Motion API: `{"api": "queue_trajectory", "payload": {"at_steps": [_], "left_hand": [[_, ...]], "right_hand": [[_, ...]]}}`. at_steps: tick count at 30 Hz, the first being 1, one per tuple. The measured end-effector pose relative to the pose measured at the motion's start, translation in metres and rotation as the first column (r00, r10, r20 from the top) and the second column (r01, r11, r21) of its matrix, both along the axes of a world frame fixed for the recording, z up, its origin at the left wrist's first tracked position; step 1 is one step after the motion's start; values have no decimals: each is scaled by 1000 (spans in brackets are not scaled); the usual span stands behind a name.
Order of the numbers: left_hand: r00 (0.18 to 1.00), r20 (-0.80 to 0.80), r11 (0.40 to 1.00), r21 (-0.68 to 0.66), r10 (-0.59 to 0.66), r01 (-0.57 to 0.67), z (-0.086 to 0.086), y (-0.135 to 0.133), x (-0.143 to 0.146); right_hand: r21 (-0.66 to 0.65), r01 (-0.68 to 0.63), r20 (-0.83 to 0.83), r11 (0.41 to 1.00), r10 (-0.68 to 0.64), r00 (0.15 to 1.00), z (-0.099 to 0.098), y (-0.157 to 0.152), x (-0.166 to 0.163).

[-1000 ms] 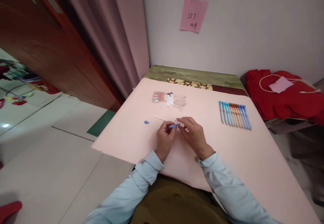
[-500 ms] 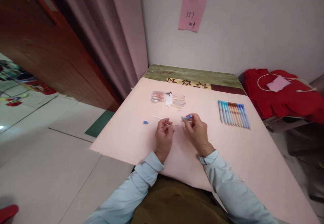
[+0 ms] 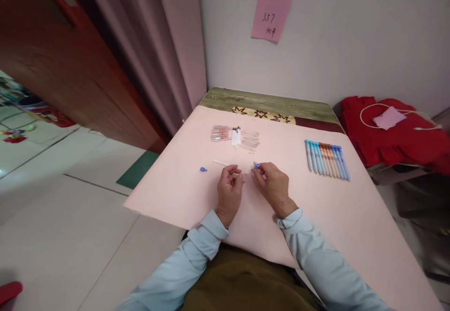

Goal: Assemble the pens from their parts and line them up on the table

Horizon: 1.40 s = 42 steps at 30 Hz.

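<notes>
My right hand (image 3: 272,183) is curled around a small blue pen part (image 3: 256,164), whose end sticks out past the fingertips. My left hand (image 3: 230,185) is closed in a pinch beside it; whatever it holds is too small to name. A thin white refill (image 3: 220,163) lies on the pink sheet (image 3: 197,193) just beyond my left hand. A small blue cap (image 3: 202,169) sits to the left of it.
A pile of clear pen barrels and white refills (image 3: 235,138) lies further back. A row of several blue and orange pens (image 3: 326,159) is at the right. Red cloth with a white cable (image 3: 393,132) sits beyond the table's right edge. Wall and curtain stand behind.
The blue part was held between both hands a second ago; my right hand has taken it away to the right, and the hands now sit slightly apart.
</notes>
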<state>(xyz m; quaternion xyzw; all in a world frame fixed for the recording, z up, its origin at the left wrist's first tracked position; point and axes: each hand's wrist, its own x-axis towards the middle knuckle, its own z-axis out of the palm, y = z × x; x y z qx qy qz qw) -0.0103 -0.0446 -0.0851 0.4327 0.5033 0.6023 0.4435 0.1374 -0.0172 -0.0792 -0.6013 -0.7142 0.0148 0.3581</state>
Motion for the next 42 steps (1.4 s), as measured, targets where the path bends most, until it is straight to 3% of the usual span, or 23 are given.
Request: {"api": "queue_trajectory", "payload": {"at_steps": [18,26,31,34,37,39,42], "left_hand": [[998,-69,1000,11,7,-7,-1,0,-1],[995,-100,1000,28,15,-12,0,1,-1],[988,-155,999,48,25,-18,-1,1,-1],[983,-184,998,55,5,5,-2,2,-1],[989,-144,998,28,-44,49,0,1,0],[991,-111,996,13,-81,83,2,1,2],[990,-72,992,16,-122,124,4,-1,3]], "right_hand": [[79,34,-20,996,-32,999,2,-3,-2],[30,13,-20,999,-13,1000,2,-3,-3],[6,13,-164,1000,-12,986,5,-3,-4],[-105,-60,-446,993,7,895,11,-4,-5],[-192,-200,-746,961,-10,666,16,-4,-7],[-208,-290,-850,934,-26,525,17,-4,-8],[-222,-403,-922,888,-56,383,14,-4,-11]]}}
